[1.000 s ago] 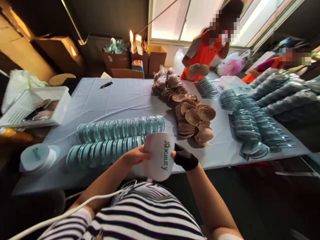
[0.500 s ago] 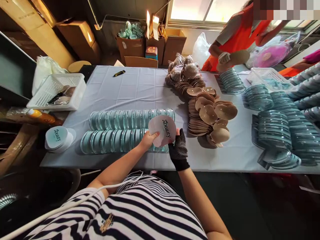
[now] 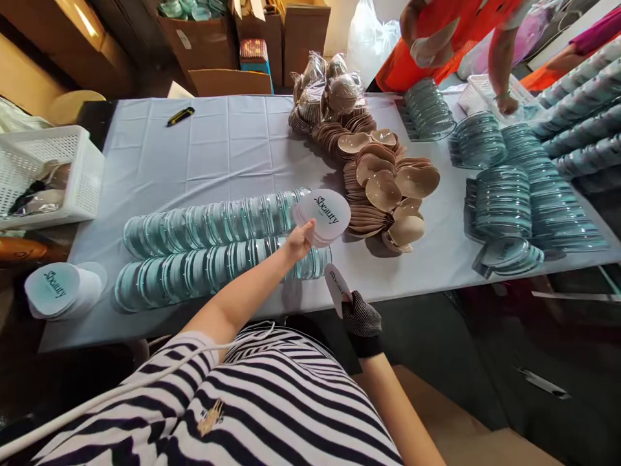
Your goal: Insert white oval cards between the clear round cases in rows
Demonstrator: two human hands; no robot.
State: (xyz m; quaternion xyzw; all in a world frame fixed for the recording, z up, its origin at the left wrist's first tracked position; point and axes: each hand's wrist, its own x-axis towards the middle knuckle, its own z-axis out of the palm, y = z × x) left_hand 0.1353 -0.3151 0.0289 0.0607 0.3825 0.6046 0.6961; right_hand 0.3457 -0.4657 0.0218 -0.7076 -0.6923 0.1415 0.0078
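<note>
So my left hand is out over the desk, fingers clamped on the edge of a little stack of round white "Beauty" cards, holding it just above the right end of the two rows of clear teal-tinted lids lying on their edges. My right hand, in a black dotted glove, is down at the near edge of the desk with its fingers pinched on a single card from the same lot, tilted up on its edge. Just to the right of the stack there's a big heap of tan cup-shaped pads, with more of them bagged in plastic behind it. Further right are piles of stacked clear lids. Off to my left sits another stack of the printed cards by the desk corner, and a white plastic basket behind that. A yellow and black marker lies at the far side. Across the desk a person in orange is holding a pad, their other hand down in a white basket.
</note>
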